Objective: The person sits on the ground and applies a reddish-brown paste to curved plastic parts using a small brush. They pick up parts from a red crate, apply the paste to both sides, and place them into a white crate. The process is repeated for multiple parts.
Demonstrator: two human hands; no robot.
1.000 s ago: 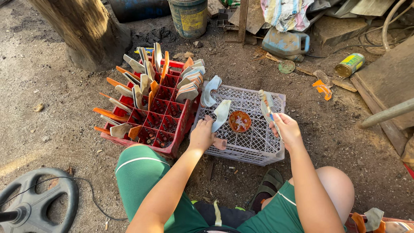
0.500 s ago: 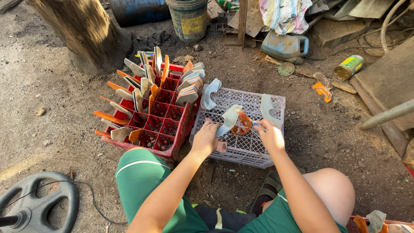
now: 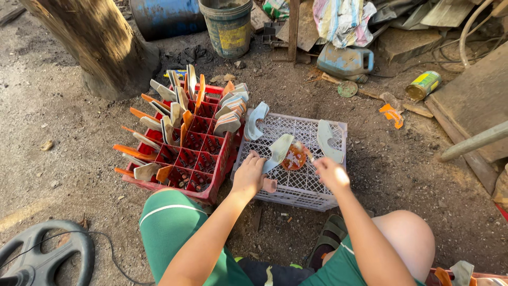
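The left hand (image 3: 248, 175) grips a curved pad (image 3: 279, 151) over the white crate (image 3: 312, 193) — right hand (image 3: 329, 172) pinches a brush (image 3: 306, 153) at the glue pot (image 3: 292, 157); coating seems underway — brush needs loading.

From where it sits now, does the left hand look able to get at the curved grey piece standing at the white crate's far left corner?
Probably yes: the left hand rests on the white crate, and nothing lies between it and the curved grey piece.
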